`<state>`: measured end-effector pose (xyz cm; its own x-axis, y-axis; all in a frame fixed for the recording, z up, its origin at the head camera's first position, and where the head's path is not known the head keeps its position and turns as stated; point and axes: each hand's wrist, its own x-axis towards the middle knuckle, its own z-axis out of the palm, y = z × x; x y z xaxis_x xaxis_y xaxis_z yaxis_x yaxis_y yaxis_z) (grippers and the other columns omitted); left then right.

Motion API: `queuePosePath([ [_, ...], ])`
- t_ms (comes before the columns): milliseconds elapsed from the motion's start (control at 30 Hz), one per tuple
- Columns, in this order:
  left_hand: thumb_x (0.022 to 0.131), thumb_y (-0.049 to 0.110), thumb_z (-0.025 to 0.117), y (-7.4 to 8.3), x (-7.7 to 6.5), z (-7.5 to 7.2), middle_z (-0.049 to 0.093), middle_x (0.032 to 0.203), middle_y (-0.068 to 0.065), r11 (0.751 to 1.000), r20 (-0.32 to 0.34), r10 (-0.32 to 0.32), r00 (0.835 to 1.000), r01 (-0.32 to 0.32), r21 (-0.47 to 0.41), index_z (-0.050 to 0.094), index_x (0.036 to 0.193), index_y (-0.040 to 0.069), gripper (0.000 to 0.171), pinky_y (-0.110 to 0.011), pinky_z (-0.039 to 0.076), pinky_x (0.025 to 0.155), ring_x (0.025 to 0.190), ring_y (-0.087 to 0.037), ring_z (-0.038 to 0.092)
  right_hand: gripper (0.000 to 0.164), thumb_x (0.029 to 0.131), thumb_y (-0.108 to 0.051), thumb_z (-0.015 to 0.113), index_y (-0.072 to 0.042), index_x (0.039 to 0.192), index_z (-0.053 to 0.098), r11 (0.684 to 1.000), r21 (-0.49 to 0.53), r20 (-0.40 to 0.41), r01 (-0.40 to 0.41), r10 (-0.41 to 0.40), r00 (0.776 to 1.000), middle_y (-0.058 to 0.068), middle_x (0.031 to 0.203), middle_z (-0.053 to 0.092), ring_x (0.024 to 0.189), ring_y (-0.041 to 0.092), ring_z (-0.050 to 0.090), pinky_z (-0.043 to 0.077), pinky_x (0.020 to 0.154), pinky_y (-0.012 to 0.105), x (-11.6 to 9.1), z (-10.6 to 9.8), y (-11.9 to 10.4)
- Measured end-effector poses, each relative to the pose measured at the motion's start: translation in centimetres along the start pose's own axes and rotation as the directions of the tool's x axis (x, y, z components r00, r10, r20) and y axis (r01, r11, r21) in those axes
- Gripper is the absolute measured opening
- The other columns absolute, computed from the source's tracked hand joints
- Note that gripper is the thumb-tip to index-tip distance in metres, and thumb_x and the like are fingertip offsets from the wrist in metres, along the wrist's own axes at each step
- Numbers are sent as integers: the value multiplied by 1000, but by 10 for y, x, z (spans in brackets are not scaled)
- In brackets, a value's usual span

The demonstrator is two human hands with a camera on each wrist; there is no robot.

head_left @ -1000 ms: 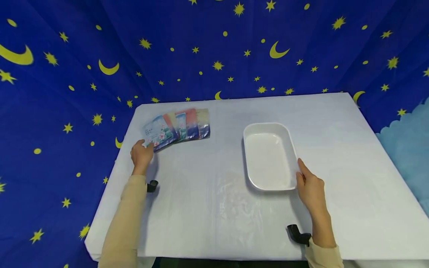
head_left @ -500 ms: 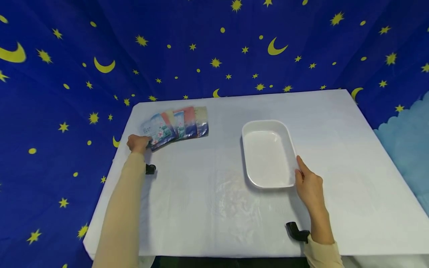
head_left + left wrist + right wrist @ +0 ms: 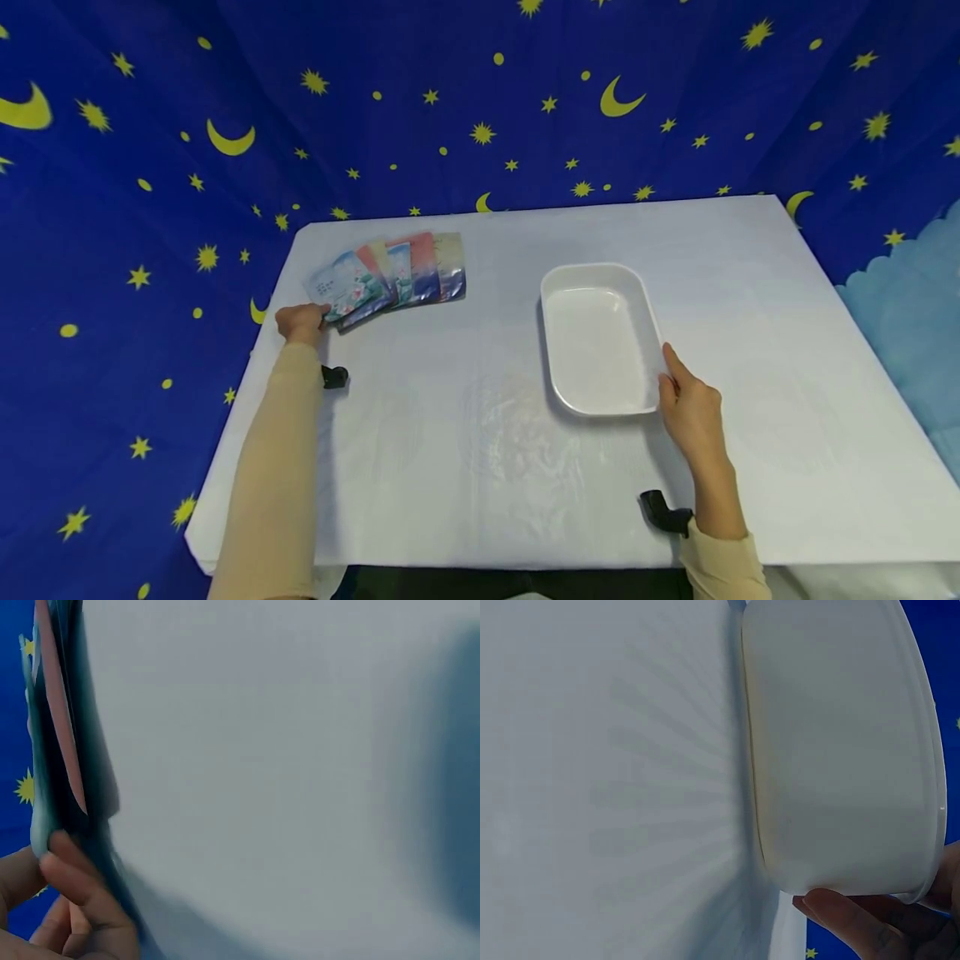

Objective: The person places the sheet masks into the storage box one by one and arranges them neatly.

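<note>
My left hand (image 3: pixel 302 320) pinches the lower left corner of a light blue, flower-printed flat sachet (image 3: pixel 347 282). This sachet lies uppermost at the left end of a fan of several overlapping sachets (image 3: pixel 424 265), coloured pink, beige and blue. In the left wrist view, thumb and fingers (image 3: pixel 75 881) hold its edge, and a gap separates it from a pink-lined sachet (image 3: pixel 61 720). My right hand (image 3: pixel 693 412) grips the right side of a white rectangular tray (image 3: pixel 600 400) near its front corner. The right wrist view shows fingertips (image 3: pixel 829 904) against the tray's wall.
A white-covered table (image 3: pixel 450 450) carries everything. Behind it hangs a blue cloth (image 3: pixel 420 83) with yellow stars and moons. Black curved pieces (image 3: pixel 664 512) stick out at both wrists. Nothing visible lies inside the tray.
My left fingers have closed on the top sachet's corner and drawn slightly left. That sachet has come up and apart from the one beneath. The right hand stays at the tray.
</note>
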<state>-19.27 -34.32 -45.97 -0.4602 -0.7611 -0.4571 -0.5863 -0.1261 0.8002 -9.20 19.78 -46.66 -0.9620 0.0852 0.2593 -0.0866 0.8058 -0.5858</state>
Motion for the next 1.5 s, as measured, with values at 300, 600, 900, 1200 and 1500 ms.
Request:
queuePosePath([
  [300,76,-9,60,0,-2,0,57,89,-6,929,102,-43,994,78,-361,54,120,2,46,-18,53,54,57,-7,61,41,87,-8,51,-7,128,47,1000,-8,6,-12,12,1000,11,57,52,49,21,41,35,46,30,1,1,1],
  [600,76,-8,61,-3,-11,-2,57,88,-5,899,125,38,991,21,-437,54,119,2,45,-18,53,53,60,-8,61,41,87,-7,51,-6,128,47,1000,17,-1,-8,8,1000,25,84,63,62,28,51,43,53,40,1,-1,2],
  [900,75,-5,65,-1,-43,0,58,82,-2,888,181,150,972,-52,-457,57,117,1,43,-16,50,48,52,-7,57,41,87,-7,51,-7,128,47,1000,21,-4,-9,9,1000,26,87,63,63,29,51,44,55,42,1,0,2],
  [1200,73,-3,68,8,-108,20,56,77,-3,858,262,281,923,-120,-499,64,101,-1,28,-15,49,45,51,-8,56,41,87,-7,49,-9,128,47,999,36,2,-21,21,1000,28,98,61,68,30,52,45,59,46,3,1,1],
  [1500,76,3,68,-2,-176,62,63,76,-1,883,432,409,804,-229,-410,61,108,-2,34,-16,50,49,55,-5,58,40,87,-8,50,-8,127,49,999,39,-11,-23,23,1000,27,97,61,67,29,52,44,59,44,3,0,2],
])
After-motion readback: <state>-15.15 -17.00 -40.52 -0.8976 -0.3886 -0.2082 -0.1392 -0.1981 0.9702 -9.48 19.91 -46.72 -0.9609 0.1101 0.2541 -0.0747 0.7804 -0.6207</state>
